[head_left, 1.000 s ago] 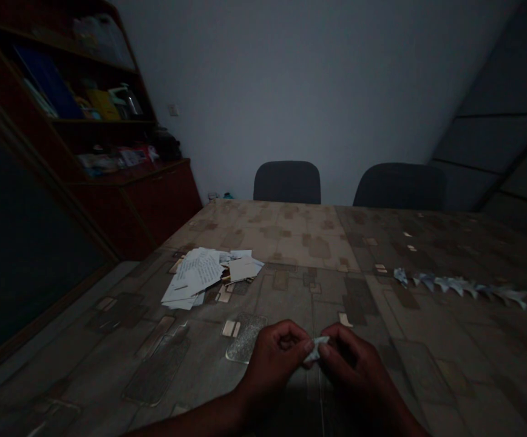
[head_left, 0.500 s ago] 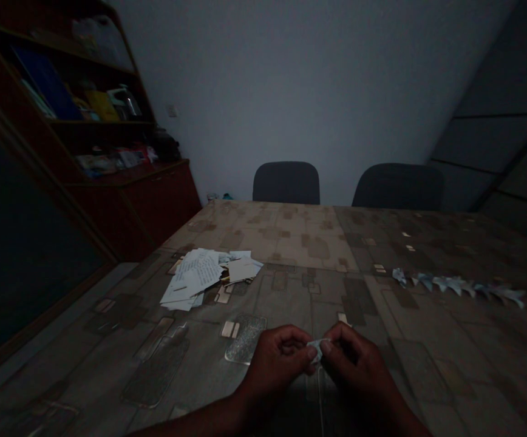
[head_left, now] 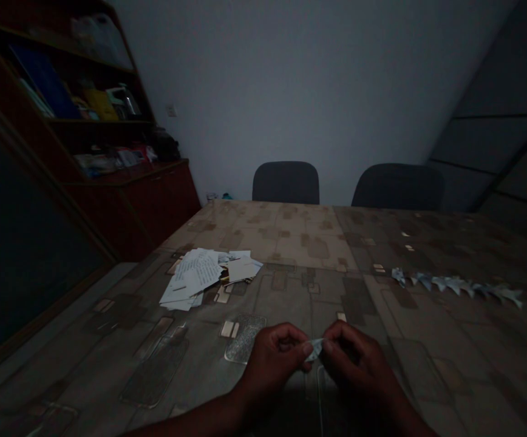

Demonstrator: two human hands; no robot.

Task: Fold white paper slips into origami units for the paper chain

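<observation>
A small folded piece of paper point(head_left: 315, 349), pale with faint marks, is pinched between my two hands above the near part of the table. My left hand point(head_left: 278, 357) grips its left end between thumb and fingers. At the right end, the thumb and forefinger of my right hand point(head_left: 357, 359) close on it. To the right lies a row of several folded paper pieces point(head_left: 457, 285) with pointed tips. Further left, a loose pile of paper slips point(head_left: 204, 276) is spread out, some bearing handwriting.
The table point(head_left: 291, 233) has a patterned brown cover. Two dark chairs, a nearer-centre one point(head_left: 286, 182) and a right one point(head_left: 397, 185), stand at its far side. A wooden cabinet point(head_left: 145, 200) with loaded shelves is at the left, by the wall. The room is dim.
The fingers have shifted slightly on the folded paper, which shows at a somewhat different tilt. The pile and the row of folded pieces stay in place.
</observation>
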